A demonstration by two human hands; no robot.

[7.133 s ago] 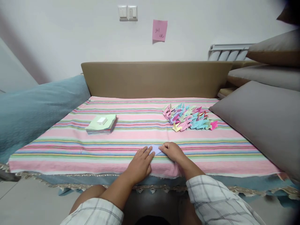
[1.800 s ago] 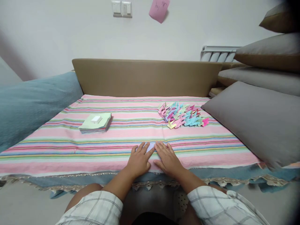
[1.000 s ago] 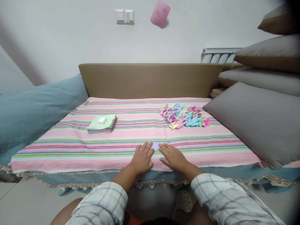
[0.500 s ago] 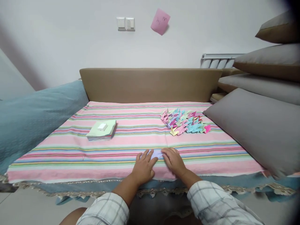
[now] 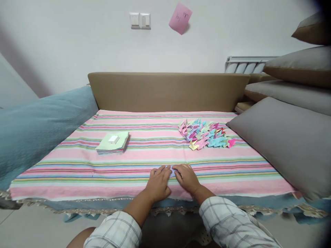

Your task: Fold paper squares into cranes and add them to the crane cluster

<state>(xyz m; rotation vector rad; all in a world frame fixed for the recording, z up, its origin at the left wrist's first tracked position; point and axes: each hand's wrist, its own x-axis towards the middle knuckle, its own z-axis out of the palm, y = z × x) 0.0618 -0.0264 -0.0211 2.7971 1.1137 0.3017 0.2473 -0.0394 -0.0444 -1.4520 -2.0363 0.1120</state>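
Note:
A small lilac origami paper [image 5: 172,173] lies on the striped cloth near the front edge, mostly hidden under my hands. My left hand [image 5: 158,182] rests flat on its left side, palm down, with the fingers stretched forward. From the right, my right hand [image 5: 186,177] bends over the paper with its fingers curled together and its fingertips on it. The two hands nearly meet, and a bit of lilac shows between them. Farther back on the right lie several folded paper cranes [image 5: 207,134] in many colours, packed close together.
A stack of square coloured papers [image 5: 108,146] with a small white block [image 5: 113,139] on top sits to the left. Grey cushions [image 5: 279,137] are piled on the right. A brown backrest [image 5: 168,92] stands behind the striped cloth [image 5: 77,187]; a blue armrest [image 5: 46,131] borders the left.
My right hand has moved left toward my left hand, covering more of the lilac paper. My left fingers have drawn closer together. The view has shifted slightly.

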